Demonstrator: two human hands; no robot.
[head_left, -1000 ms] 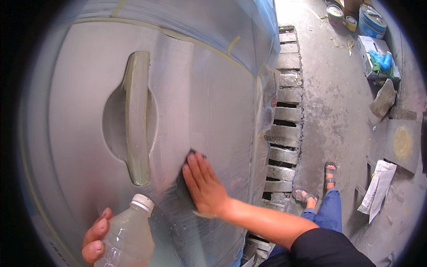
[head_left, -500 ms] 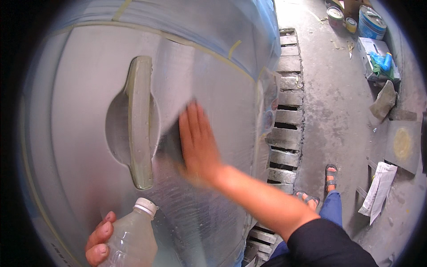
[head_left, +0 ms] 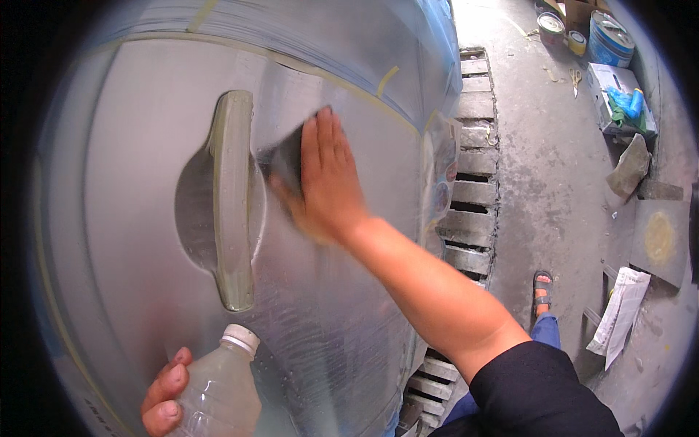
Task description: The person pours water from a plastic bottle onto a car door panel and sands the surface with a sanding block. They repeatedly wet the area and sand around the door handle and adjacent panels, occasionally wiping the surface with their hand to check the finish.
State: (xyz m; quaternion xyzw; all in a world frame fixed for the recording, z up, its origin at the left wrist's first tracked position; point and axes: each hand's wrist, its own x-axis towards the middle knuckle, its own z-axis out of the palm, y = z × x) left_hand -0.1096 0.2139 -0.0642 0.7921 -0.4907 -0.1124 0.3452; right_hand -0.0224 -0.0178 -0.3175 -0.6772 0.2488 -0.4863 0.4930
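Fingers together, the right hand (head_left: 331,178) is pressing a thin dark sheet (head_left: 290,154); trapped grit could be scratching the smooth grey panel (head_left: 145,138). The left hand (head_left: 166,397) is clamping a cloudy plastic bottle (head_left: 220,393).

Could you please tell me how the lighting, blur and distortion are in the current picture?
Head view: the right hand is smeared around the thumb, probably by motion, while the bottle in the left hand looks sharper; head view: the floor washes out pale toward the top; head view: the panel's upper edge bows, and the corners go black.
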